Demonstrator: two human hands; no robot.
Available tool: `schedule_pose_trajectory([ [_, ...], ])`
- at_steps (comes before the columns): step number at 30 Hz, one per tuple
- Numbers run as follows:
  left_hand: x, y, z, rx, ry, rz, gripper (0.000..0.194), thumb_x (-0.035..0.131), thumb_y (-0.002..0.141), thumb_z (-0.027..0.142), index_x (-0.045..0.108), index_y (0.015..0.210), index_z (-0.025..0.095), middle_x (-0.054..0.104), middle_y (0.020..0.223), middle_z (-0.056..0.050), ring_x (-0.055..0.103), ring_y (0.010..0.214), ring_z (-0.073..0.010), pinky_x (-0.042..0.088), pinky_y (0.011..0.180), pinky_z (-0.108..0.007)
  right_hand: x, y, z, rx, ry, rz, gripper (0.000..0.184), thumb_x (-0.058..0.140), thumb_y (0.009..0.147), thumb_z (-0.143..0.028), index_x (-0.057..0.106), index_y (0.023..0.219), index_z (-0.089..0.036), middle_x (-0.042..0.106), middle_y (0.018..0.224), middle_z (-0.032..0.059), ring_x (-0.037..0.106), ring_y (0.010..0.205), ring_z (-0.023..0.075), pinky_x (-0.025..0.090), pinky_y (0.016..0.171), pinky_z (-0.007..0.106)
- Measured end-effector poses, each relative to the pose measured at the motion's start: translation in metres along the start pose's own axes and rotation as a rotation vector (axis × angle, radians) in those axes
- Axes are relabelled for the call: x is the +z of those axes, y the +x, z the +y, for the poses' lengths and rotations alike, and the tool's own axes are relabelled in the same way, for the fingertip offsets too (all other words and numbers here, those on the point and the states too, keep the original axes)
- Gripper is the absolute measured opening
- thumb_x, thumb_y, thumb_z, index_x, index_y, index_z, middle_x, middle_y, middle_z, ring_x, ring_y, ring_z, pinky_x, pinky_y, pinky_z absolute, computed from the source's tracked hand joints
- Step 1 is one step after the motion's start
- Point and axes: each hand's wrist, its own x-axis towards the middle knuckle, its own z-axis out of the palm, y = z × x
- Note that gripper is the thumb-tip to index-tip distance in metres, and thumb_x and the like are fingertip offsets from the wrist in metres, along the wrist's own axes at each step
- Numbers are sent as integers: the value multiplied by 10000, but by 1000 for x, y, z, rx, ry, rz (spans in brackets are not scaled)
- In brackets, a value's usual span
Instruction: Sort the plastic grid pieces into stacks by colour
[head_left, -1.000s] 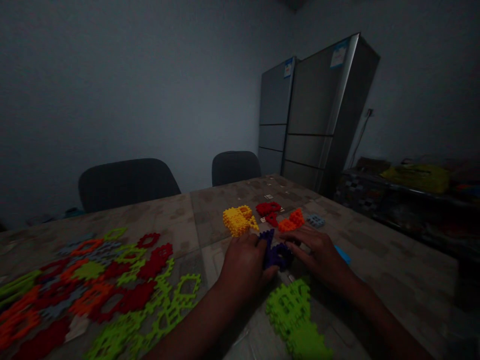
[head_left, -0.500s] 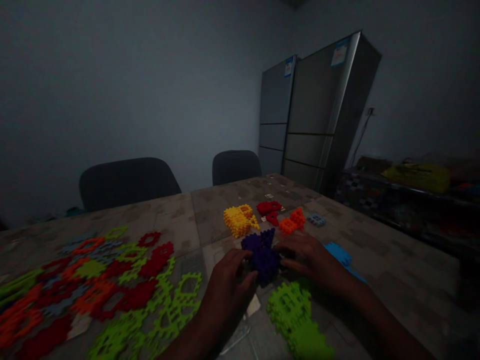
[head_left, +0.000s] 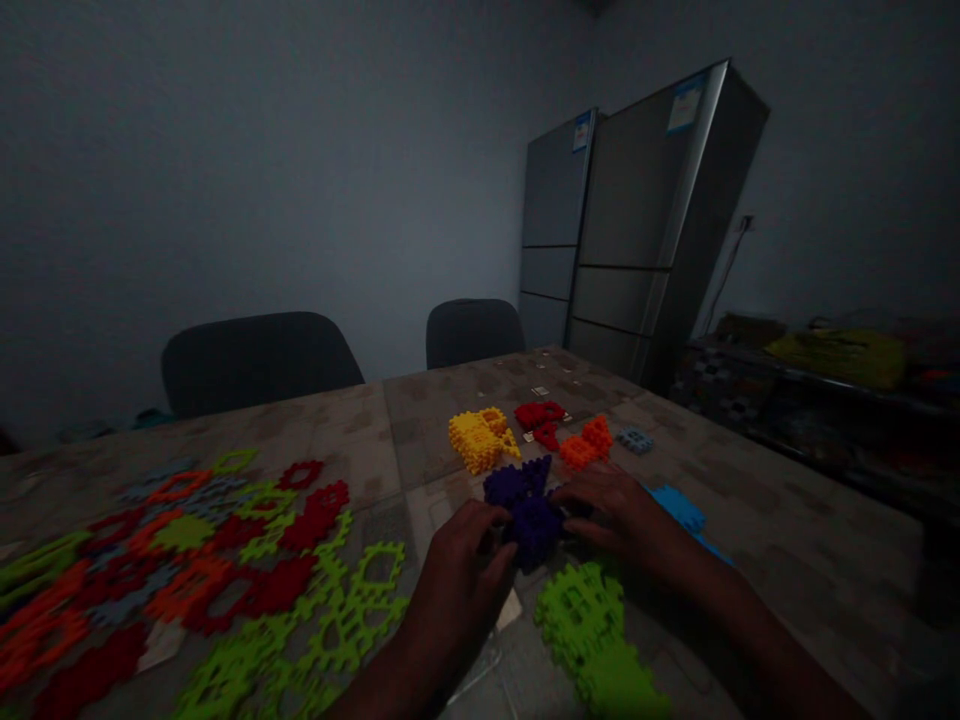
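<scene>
Purple toothed interlocking tiles (head_left: 534,528) lie in a stack on the table, between my two hands. My left hand (head_left: 466,555) is closed on the near left side of the stack, thumb and fingers at its edge. From the right, my right hand (head_left: 606,507) has its fingers curled against the stack's other side. More purple tiles show just behind, partly overlapped by the stack. Right of my left wrist lies a pile of lime green tiles (head_left: 589,630). Beyond the purple ones sit yellow tiles (head_left: 478,438) and orange tiles (head_left: 585,446).
Mixed red, orange, green and grey tiles (head_left: 202,560) spread over the left of the table (head_left: 337,420). Red tiles (head_left: 536,415), grey tiles (head_left: 634,438) and blue tiles (head_left: 681,508) lie farther right. Two chairs (head_left: 259,365) and a tall refrigerator (head_left: 626,230) stand behind.
The view has shifted very slightly. Both hands stay at the purple stack, with hardly any visible movement.
</scene>
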Motion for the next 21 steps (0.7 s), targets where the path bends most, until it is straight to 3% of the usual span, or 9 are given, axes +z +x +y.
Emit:
schedule_pose_trajectory([
  [8,14,1,-6,-54,21,8,91,503,787,147,538,738,216,580,741,-1,568,694,-187,409,644,-279,6,0,-3,-11,-12,-32,236,759,802,-127,697,992,-252,723,941,35,656,864,232,516,770,388],
  [12,13,2,-4,-50,33,1,89,503,793,146,547,762,217,585,764,-7,579,711,-196,425,662,-296,3,-1,1,-3,-8,-20,240,751,801,-106,693,994,-237,726,958,46,661,909,248,520,789,402],
  [14,8,-1,-3,-35,59,11,93,529,811,164,580,870,215,616,868,-32,601,815,-223,454,738,-334,-2,-3,6,-1,-15,-12,280,754,799,-111,680,1035,-242,726,1021,60,656,966,272,514,835,438],
  [18,4,-8,-4,72,220,7,502,652,754,174,516,1235,231,591,1180,-88,558,1101,-290,460,931,-437,-7,-9,15,23,-62,13,545,779,764,-120,600,1238,-319,676,1205,65,605,1118,327,458,951,523],
  [21,8,-9,-5,115,330,-27,692,701,718,178,435,1354,235,547,1263,-109,528,1162,-317,456,969,-473,-4,-11,17,44,-94,-32,621,806,731,-107,578,1260,-340,666,1206,70,589,1129,340,428,977,540],
])
